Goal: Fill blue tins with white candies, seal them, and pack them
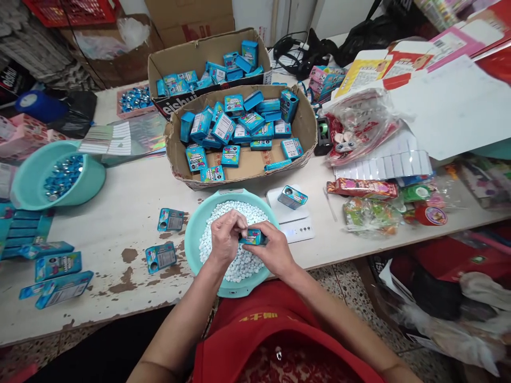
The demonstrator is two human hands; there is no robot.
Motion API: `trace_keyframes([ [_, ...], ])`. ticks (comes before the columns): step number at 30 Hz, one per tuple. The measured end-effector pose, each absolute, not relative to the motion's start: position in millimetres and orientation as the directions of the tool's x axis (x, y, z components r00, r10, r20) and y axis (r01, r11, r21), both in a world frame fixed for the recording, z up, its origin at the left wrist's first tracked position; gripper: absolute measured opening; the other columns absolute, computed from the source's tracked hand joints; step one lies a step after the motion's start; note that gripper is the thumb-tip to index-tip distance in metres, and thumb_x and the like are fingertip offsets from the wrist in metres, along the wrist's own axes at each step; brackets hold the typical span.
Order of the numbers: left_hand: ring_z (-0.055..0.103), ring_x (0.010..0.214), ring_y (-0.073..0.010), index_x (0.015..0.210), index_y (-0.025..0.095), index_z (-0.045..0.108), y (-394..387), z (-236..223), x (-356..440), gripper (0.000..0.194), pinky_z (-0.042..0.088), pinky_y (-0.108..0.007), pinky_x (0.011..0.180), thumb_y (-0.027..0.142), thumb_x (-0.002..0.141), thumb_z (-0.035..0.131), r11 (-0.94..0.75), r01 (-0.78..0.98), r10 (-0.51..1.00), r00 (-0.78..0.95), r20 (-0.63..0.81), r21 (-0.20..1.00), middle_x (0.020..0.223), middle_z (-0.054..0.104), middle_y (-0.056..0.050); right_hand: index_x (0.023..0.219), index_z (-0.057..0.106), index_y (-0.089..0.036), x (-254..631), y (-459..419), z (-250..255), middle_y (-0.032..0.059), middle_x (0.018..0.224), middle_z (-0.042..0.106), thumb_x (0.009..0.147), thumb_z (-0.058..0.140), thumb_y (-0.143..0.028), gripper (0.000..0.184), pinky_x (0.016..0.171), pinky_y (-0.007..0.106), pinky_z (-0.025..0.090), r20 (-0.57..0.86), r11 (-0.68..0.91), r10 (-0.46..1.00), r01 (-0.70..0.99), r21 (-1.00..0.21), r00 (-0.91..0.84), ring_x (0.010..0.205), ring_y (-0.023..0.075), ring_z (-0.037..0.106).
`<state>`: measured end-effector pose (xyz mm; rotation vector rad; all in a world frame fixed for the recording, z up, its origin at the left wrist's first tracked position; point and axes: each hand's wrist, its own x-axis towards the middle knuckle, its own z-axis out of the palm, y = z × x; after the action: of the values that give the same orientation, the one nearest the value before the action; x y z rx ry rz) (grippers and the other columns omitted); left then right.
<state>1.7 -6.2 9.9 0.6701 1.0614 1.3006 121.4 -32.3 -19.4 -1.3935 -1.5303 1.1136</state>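
My right hand (275, 249) grips a small blue candy box (253, 237) over a turquoise basin (194, 229). My left hand (227, 234) is closed, its fingertips pinched together at the box's left end; whatever they hold is hidden. Small round white candies (239, 270) fill much of the basin beneath both hands. Just right of the basin, another blue box (293, 197) rests on a white digital scale (297, 231). Two more blue boxes, an upper one (171, 219) and a lower one (161, 257), lie to the basin's left, each with a round dark hole.
Behind the basin stand two cardboard cartons, a near one (179, 173) and a far one (159, 61), holding many blue boxes. A turquoise bowl (93, 178) with shiny blue pieces sits at left, near several more blue boxes (58, 266). Packaged sweets (365, 188) and papers crowd the right.
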Motion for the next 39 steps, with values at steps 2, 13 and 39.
trace_keyframes([
  [2, 0.046, 0.043, -0.0092, 0.050, 0.015, 0.055, -3, 11, -1, 0.039, 0.038, -0.025, 0.044, 0.047, 0.073, 0.064, 0.204, -0.418, 0.973, -0.012, -0.229, 0.886, 0.058, 0.053, -0.003, 0.090, 0.064, -0.023, 123, -34, -21, 0.0007, 0.086, 0.063, 0.065, 0.075, -0.021, 0.027, 0.076, 0.033, 0.048, -0.036, -0.006, 0.993, 0.269, -0.963, -0.108, 0.084, 0.0190, 0.060],
  [13, 0.045, 0.113, -0.0294, 0.096, 0.026, 0.068, 32, -109, -18, 0.024, 0.032, -0.045, 0.097, 0.039, 0.077, 0.062, 0.002, 0.777, 0.994, 0.069, -0.088, 0.629, 0.114, 0.058, -0.008, 0.095, 0.065, -0.024, 161, -56, -18, 0.0042, 0.094, 0.063, 0.067, 0.077, -0.030, 0.031, 0.080, 0.035, 0.050, -0.011, -0.004, 1.000, 0.236, -0.972, -0.025, 0.090, 0.0210, 0.061],
  [39, 0.060, 0.058, -0.0118, 0.072, 0.018, 0.050, -14, -9, -10, 0.018, 0.051, -0.027, 0.060, 0.028, 0.072, 0.065, 0.066, -0.559, 0.899, -0.325, -0.292, 0.826, 0.064, 0.058, 0.003, 0.096, 0.062, -0.023, 115, -41, -23, 0.0049, 0.092, 0.064, 0.071, 0.072, -0.023, 0.027, 0.078, 0.037, 0.046, 0.086, 0.172, 0.979, 0.525, -0.833, -0.183, 0.091, 0.0232, 0.059],
])
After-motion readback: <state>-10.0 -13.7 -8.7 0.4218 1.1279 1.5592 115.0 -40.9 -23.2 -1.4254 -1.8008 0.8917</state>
